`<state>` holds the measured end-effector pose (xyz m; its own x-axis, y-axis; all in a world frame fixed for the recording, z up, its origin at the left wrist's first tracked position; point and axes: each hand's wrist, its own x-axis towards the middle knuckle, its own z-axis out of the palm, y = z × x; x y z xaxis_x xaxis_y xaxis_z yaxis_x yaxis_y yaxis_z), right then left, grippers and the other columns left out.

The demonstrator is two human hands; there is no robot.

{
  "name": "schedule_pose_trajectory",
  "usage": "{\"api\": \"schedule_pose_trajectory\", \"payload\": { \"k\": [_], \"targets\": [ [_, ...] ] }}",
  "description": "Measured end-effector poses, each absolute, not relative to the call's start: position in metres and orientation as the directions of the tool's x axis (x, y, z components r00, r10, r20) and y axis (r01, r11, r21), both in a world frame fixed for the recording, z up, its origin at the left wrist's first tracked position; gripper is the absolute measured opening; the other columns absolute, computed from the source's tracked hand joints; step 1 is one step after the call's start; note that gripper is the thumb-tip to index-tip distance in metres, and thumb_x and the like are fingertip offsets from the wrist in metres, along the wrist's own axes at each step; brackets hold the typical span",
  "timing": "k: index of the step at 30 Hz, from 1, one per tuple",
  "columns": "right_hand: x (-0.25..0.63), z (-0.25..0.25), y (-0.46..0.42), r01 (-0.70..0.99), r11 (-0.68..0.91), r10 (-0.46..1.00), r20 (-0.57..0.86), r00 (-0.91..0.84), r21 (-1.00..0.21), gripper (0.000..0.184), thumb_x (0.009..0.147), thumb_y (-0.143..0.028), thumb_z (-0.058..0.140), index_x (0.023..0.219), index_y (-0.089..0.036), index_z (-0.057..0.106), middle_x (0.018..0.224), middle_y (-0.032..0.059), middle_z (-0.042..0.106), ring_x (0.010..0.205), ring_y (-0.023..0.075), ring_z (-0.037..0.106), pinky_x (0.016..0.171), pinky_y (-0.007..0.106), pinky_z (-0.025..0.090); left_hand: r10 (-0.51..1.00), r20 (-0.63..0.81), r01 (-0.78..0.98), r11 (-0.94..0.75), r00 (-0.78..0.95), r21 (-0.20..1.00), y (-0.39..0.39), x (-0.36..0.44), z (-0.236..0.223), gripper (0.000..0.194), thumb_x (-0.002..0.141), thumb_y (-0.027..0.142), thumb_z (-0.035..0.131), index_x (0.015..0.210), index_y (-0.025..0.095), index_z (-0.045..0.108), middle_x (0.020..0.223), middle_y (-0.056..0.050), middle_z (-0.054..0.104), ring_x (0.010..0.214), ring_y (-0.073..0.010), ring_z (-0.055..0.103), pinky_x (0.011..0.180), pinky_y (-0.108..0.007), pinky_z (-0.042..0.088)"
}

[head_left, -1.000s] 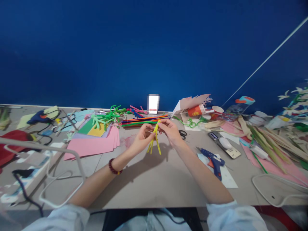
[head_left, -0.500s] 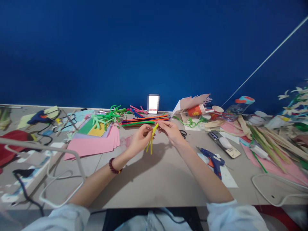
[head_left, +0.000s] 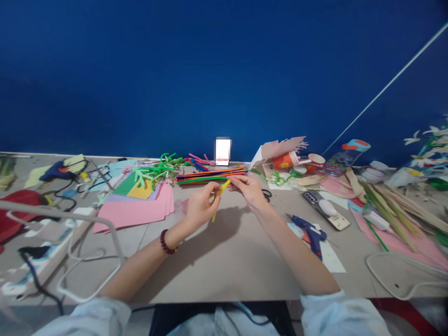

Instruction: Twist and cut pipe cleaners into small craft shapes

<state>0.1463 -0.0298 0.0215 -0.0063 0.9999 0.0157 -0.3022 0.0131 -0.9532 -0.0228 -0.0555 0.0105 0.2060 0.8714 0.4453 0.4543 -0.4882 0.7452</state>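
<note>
- The blue wall (head_left: 224, 70) is darkened towards its corners.
- Soft shadow is cast on the tabletop (head_left: 224, 275) below the left hand (head_left: 202, 205).
- The phone screen (head_left: 221, 151) is whitened and pixelated.
- The white flowers (head_left: 423, 161) are blurred.

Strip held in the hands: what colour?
The strip is yellow; it shows best in the head view, the only one.

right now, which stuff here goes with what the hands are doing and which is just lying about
In the job: yellow pipe cleaner piece, held between the left hand and right hand; probably the coloured pipe cleaners behind.
Seemingly just lying about: scissors, right-side glue gun, pink paper on the left, orange cups, power strip.
</note>
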Motion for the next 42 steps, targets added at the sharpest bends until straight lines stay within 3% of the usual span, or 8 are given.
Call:
{"api": "schedule_pose_trajectory", "payload": {
  "k": [9,17,26,32,37,42],
  "targets": [
    [0.135,0.016,-0.037,-0.229,0.064,0.996,0.048,0.073,-0.971,0.019,0.061,-0.036,0.075,0.074,-0.021,0.075,0.077,0.0044,0.070,0.070,0.0147,0.057,0.058,0.027,0.043,0.796,0.549,0.505,-0.593,0.254,0.626,-0.055,-0.022,0.013,0.017,0.083,0.027,0.055,0.098,0.022,0.059,0.100,-0.007,0.066,0.093,-0.0201,0.059,0.084,-0.032,0.045],
    [0.125,0.012,-0.041,-0.324,0.025,0.996,-0.004,0.091,-0.946,0.018,0.058,-0.034,0.076,0.070,-0.021,0.074,0.072,0.0029,0.067,0.069,0.0140,0.055,0.062,0.028,0.043,0.742,0.619,0.552,-0.639,0.257,0.536,-0.051,-0.025,0.009,0.014,0.086,0.026,0.052,0.092,0.023,0.065,0.102,-0.008,0.069,0.096,-0.0211,0.063,0.087,-0.034,0.048],
    [0.122,0.011,-0.040,-0.445,0.006,0.994,-0.042,0.096,-0.896,0.026,0.051,-0.037,0.081,0.068,-0.019,0.073,0.064,-0.0007,0.065,0.061,0.0103,0.054,0.069,0.029,0.047,0.478,0.783,0.676,-0.730,0.398,0.102,-0.051,-0.022,0.012,0.014,0.088,0.018,0.050,0.082,0.018,0.063,0.093,-0.008,0.071,0.084,-0.0179,0.066,0.072,-0.029,0.051],
    [0.125,0.010,-0.037,-0.487,0.012,0.989,-0.061,0.134,-0.873,0.027,0.049,-0.036,0.082,0.067,-0.019,0.073,0.063,-0.0009,0.065,0.059,0.0100,0.054,0.069,0.029,0.048,0.404,0.756,0.728,-0.672,0.515,-0.137,-0.050,-0.025,0.006,0.012,0.087,0.013,0.049,0.082,0.015,0.060,0.097,-0.010,0.070,0.086,-0.0191,0.065,0.072,-0.030,0.049],
    [0.130,0.009,-0.034,-0.482,0.030,0.984,-0.059,0.169,-0.875,0.027,0.050,-0.036,0.082,0.068,-0.019,0.072,0.064,-0.0005,0.065,0.060,0.0104,0.054,0.069,0.030,0.049,0.419,0.714,0.746,-0.630,0.561,-0.217,-0.047,-0.027,-0.003,0.015,0.086,0.009,0.047,0.084,0.014,0.060,0.100,-0.012,0.068,0.089,-0.0203,0.063,0.073,-0.031,0.047],
    [0.132,0.008,-0.031,-0.465,0.043,0.975,-0.064,0.212,-0.884,0.028,0.048,-0.035,0.082,0.069,-0.018,0.072,0.068,0.0005,0.066,0.062,0.0108,0.055,0.070,0.030,0.050,0.469,0.693,0.775,-0.596,0.547,-0.208,-0.048,-0.025,-0.003,0.015,0.083,0.006,0.047,0.081,0.013,0.061,0.097,-0.012,0.068,0.086,-0.0204,0.062,0.065,-0.030,0.047]
  ]
}}
